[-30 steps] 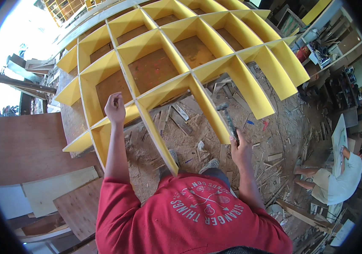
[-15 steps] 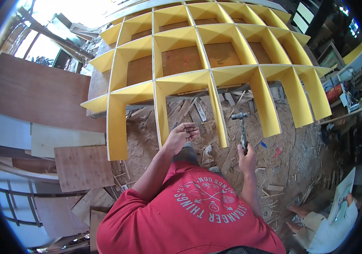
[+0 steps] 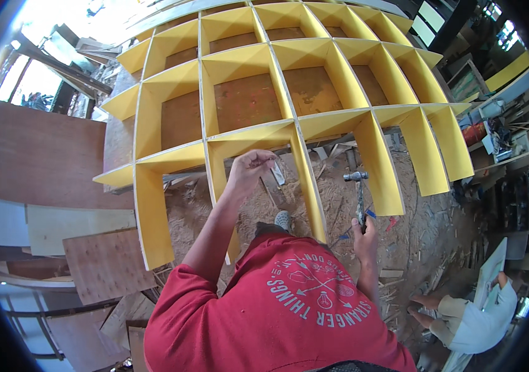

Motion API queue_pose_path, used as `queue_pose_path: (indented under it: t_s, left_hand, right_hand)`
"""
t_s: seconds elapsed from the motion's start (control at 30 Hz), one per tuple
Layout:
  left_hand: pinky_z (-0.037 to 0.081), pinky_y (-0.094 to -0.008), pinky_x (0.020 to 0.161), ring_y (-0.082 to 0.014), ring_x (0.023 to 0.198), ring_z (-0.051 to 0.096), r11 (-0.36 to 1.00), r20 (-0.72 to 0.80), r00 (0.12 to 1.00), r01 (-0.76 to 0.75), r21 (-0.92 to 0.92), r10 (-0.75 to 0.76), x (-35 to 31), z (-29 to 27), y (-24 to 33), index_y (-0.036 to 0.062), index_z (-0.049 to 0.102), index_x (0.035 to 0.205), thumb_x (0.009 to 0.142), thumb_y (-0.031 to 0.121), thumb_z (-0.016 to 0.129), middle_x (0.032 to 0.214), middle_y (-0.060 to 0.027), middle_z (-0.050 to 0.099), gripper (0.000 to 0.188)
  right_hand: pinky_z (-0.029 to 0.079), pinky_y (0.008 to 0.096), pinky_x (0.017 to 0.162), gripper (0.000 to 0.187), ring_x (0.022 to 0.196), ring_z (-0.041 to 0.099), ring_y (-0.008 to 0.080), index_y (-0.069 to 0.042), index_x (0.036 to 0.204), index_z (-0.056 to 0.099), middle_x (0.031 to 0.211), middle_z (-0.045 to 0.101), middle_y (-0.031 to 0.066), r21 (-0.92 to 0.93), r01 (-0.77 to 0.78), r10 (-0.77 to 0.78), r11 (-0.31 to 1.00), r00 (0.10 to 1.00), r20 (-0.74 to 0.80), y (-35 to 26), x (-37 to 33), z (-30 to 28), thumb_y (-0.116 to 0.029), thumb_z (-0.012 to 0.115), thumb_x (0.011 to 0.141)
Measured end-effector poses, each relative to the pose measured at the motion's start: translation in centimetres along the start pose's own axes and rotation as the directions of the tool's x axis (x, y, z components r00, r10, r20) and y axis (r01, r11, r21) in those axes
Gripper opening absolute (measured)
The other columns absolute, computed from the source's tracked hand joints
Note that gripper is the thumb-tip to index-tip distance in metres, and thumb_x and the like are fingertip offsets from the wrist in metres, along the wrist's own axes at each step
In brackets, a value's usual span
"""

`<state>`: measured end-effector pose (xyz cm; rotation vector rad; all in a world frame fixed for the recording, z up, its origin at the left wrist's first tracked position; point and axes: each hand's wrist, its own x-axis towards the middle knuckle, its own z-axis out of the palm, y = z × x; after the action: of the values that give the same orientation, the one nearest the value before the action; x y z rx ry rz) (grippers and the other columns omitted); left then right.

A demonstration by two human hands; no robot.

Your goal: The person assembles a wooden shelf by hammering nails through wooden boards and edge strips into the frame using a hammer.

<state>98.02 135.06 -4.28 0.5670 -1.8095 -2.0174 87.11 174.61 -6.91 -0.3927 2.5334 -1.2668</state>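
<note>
A large yellow grid of interlocking wooden panels (image 3: 258, 134) fills the view ahead of me, its near panels jutting toward me like teeth. My left hand (image 3: 251, 167) is raised beside the near cross panel, between two of these teeth. Its fingers are curled together, and whatever they may hold is too small to make out. Lower and to the right, my right hand (image 3: 365, 235) is closed around the handle of a hammer (image 3: 360, 193). The hammer stands head up, apart from the left hand, close to a yellow tooth on its right.
Plywood sheets (image 3: 48, 155) lie to the left, with smaller boards (image 3: 106, 263) nearer me. Wood scraps and sawdust cover the floor (image 3: 252, 214). At the lower right another person (image 3: 484, 319) in a white top sits by a pale board (image 3: 490, 273). Tools and clutter (image 3: 500, 139) line the right side.
My left hand has moved up and forward to the near cross panel. The yellow grid sits nearer and farther left in view. The hammer stays in my right hand.
</note>
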Motion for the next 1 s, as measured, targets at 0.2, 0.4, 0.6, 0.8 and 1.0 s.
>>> queue_pose_path:
  t_s: [0.2,0.4,0.6,0.8,1.0]
  left_hand:
    - [0.055,-0.0279,0.087,-0.0096,0.094,0.068,0.822,0.068,0.987,-0.161,0.547,0.147,9.6,-0.6,2.6,0.0009,0.08,0.117,0.101,0.003,0.077,0.103,-0.0035,0.077,0.016]
    - [0.056,-0.0297,0.086,-0.0103,0.093,0.07,0.927,-0.051,0.983,-0.148,0.345,0.176,16.2,-0.9,-0.4,-0.0002,0.077,0.112,0.1,0.005,0.078,0.1,-0.0038,0.079,0.013]
    - [0.055,-0.0283,0.083,-0.0092,0.087,0.067,0.859,0.022,0.98,-0.184,0.478,0.198,18.8,1.4,-1.6,0.001,0.077,0.11,0.101,0.01,0.079,0.095,-0.003,0.077,0.013]
    - [0.057,-0.0315,0.076,-0.0122,0.082,0.07,0.898,0.023,0.99,-0.134,0.42,0.137,21.1,1.4,-1.7,-0.0003,0.078,0.109,0.1,0.016,0.081,0.091,-0.0078,0.079,0.019]
    - [0.058,-0.0288,0.081,-0.0112,0.087,0.073,0.899,0.006,0.993,-0.108,0.424,0.116,20.9,1.8,-2.1,-0.0002,0.076,0.111,0.102,0.013,0.078,0.094,-0.005,0.079,0.016]
  right_hand:
    - [0.049,0.0383,0.07,0.035,0.075,0.059,0.0206,0.0,0.113,0.066,0.082,0.062,0.008,-0.015,-0.089,0.089,0.996,0.995,-0.036,-0.6,2.5,0.5,-0.034,0.072,0.107]
    - [0.047,0.0403,0.067,0.035,0.07,0.057,0.0224,0.001,0.108,0.065,0.076,0.058,0.0099,-0.083,0.015,-0.016,0.996,1.0,-0.015,-1.5,4.9,2.0,-0.033,0.074,0.105]
    - [0.047,0.044,0.069,0.042,0.072,0.057,0.0287,0.002,0.107,0.064,0.081,0.06,0.0154,-0.105,0.073,-0.074,0.992,0.997,0.0,-2.9,6.6,2.7,-0.039,0.074,0.104]
    - [0.048,0.0454,0.071,0.046,0.074,0.058,0.031,0.002,0.106,0.064,0.082,0.061,0.0163,-0.075,-0.015,0.015,0.997,1.0,0.006,-2.5,6.3,3.1,-0.042,0.073,0.104]
    - [0.048,0.0439,0.071,0.037,0.074,0.059,0.0273,0.001,0.107,0.065,0.08,0.06,0.015,-0.088,-0.093,0.096,0.992,0.995,0.035,-1.1,5.7,3.3,-0.035,0.075,0.104]
